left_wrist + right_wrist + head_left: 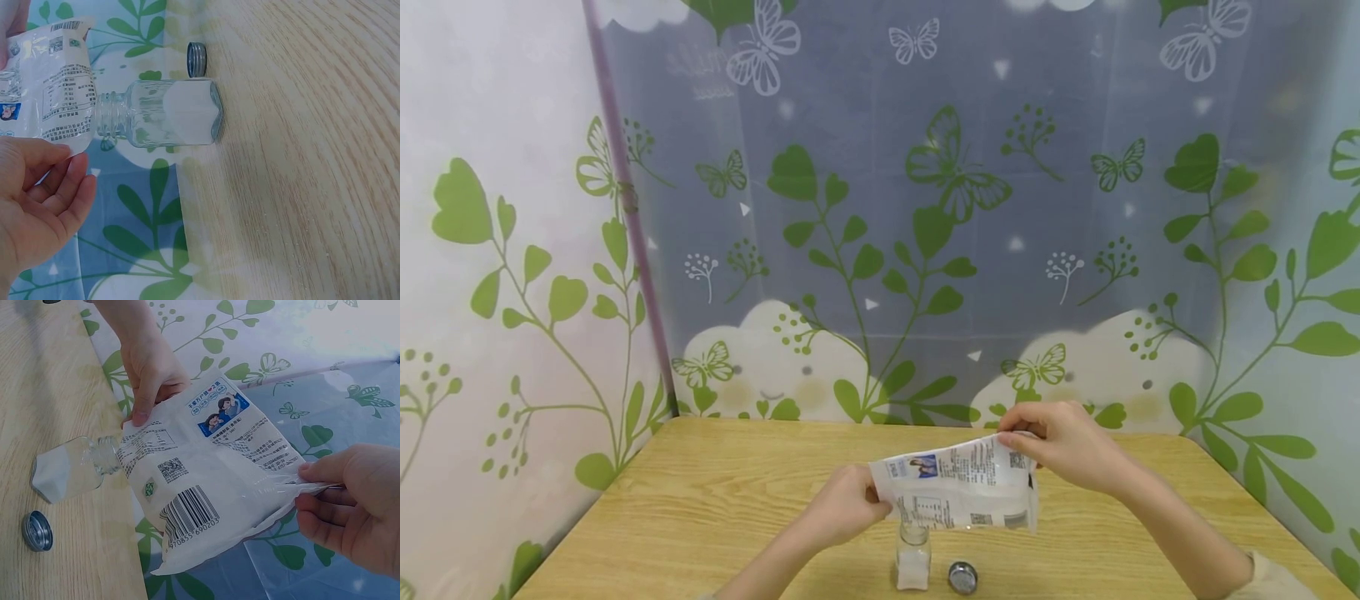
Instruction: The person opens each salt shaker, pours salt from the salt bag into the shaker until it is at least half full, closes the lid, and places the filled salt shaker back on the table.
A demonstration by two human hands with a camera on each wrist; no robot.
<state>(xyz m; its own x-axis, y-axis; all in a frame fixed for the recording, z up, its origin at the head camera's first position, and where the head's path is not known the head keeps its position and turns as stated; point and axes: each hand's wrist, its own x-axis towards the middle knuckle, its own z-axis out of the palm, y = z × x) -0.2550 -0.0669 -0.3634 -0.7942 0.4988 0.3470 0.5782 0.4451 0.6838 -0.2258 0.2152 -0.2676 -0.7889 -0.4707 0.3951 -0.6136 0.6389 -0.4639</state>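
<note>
Two busy here, L grip (847,504) & R grip (1058,440) pinching printed white pkt (958,487) just above jar (913,560), lid (962,577) nearby on worktop (715,479)!

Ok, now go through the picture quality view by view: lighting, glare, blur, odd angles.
Head view: soft, fairly even light, with the packet too small and soft for its fine text to be read; left wrist view: scene turned sideways, so the upright glass jar seems to lie down; right wrist view: backdrop washed out toward white at top right, barcode crisp.
</note>
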